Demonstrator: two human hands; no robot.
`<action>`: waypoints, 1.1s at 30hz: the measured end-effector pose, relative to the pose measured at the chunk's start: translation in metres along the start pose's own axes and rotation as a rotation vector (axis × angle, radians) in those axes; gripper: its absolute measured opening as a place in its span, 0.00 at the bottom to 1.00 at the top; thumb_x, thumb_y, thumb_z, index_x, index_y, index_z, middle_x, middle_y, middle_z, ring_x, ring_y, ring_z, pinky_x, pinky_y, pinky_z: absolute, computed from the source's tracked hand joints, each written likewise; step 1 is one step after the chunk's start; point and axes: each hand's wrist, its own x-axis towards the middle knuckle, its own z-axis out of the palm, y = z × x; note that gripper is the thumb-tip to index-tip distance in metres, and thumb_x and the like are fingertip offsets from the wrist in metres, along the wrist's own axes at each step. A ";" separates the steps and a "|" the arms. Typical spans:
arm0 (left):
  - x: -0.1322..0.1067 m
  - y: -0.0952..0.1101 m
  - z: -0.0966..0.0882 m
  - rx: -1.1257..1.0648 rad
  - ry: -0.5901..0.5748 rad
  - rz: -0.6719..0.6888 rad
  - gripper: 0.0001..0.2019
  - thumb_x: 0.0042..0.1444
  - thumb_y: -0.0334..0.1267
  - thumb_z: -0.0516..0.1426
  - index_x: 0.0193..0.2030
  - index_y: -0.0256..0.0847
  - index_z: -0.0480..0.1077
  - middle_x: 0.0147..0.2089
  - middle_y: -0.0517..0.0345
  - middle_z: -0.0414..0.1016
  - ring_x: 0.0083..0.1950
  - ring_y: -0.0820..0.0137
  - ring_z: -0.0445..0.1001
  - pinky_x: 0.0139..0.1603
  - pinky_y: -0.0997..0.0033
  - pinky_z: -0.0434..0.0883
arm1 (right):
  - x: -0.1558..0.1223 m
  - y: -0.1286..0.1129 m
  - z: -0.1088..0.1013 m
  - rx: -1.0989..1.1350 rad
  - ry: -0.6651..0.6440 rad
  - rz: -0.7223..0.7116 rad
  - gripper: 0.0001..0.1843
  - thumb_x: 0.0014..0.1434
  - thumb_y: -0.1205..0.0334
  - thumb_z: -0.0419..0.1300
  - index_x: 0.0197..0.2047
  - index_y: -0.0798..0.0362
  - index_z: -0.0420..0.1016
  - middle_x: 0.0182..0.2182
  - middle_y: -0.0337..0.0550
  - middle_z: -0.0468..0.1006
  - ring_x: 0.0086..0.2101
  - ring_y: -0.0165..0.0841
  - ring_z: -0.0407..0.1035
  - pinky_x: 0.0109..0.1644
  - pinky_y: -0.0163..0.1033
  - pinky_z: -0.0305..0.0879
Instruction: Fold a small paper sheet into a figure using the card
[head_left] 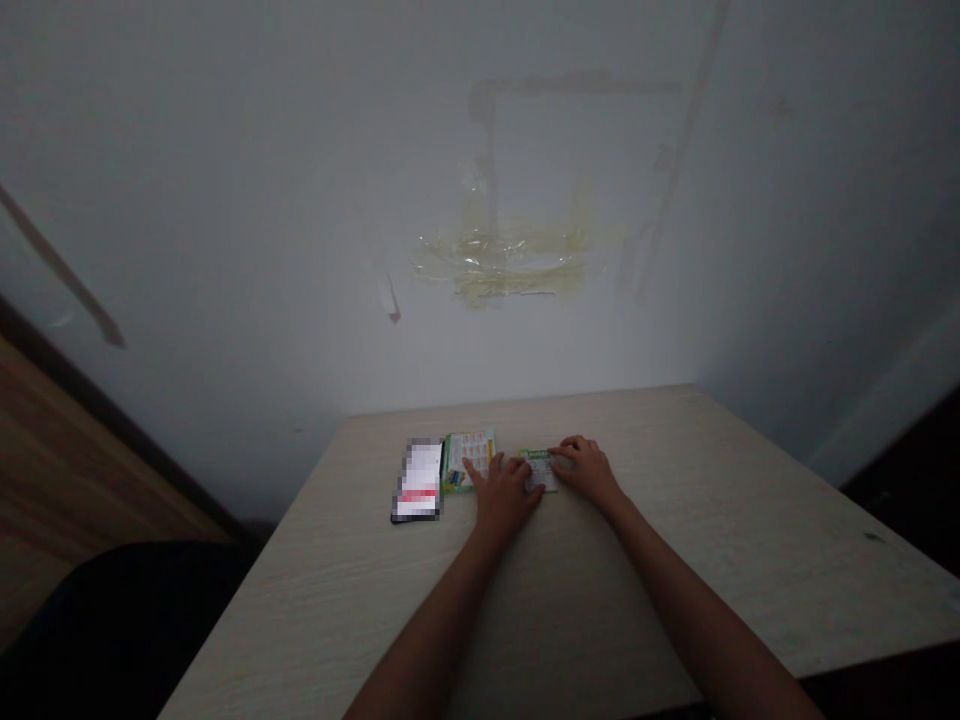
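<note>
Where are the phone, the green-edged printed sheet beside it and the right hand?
Phone (421, 475): head view, on the middle of its pixelated screen.
Green-edged printed sheet (472, 447): head view, on the upper part of its printed face.
Right hand (589, 472): head view, on the back of the hand.

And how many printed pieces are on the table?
2: the larger piece beside the phone, the smaller piece between the left hand and right hand; others may be hidden.

2 slim, tapered bare forearms (439, 620), bare left hand (504, 492), bare right hand (588, 470).
</note>
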 end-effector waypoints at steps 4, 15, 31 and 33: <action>0.000 -0.001 0.000 -0.011 0.004 0.013 0.15 0.58 0.52 0.57 0.50 0.54 0.71 0.56 0.59 0.75 0.66 0.50 0.58 0.60 0.19 0.21 | 0.000 0.004 -0.001 0.017 -0.040 -0.021 0.18 0.57 0.54 0.63 0.52 0.38 0.77 0.51 0.42 0.72 0.51 0.40 0.64 0.56 0.44 0.61; 0.000 -0.002 0.002 0.008 0.002 0.013 0.15 0.58 0.53 0.57 0.50 0.54 0.71 0.56 0.60 0.75 0.66 0.50 0.58 0.60 0.18 0.22 | -0.004 0.015 -0.004 0.074 -0.129 -0.089 0.25 0.52 0.54 0.66 0.55 0.41 0.76 0.57 0.45 0.69 0.57 0.43 0.61 0.62 0.48 0.57; -0.001 -0.004 0.002 -0.019 0.028 0.024 0.16 0.58 0.52 0.58 0.50 0.53 0.71 0.54 0.60 0.75 0.66 0.51 0.59 0.60 0.21 0.20 | -0.011 0.024 -0.002 0.149 -0.162 -0.181 0.32 0.48 0.54 0.69 0.57 0.44 0.74 0.62 0.50 0.64 0.61 0.45 0.58 0.64 0.51 0.55; -0.001 -0.003 0.001 -0.014 0.030 0.029 0.15 0.58 0.52 0.57 0.50 0.53 0.71 0.55 0.60 0.75 0.66 0.51 0.59 0.60 0.21 0.20 | -0.011 0.025 -0.001 0.144 -0.161 -0.186 0.32 0.48 0.53 0.69 0.57 0.44 0.73 0.62 0.50 0.64 0.61 0.45 0.58 0.64 0.52 0.54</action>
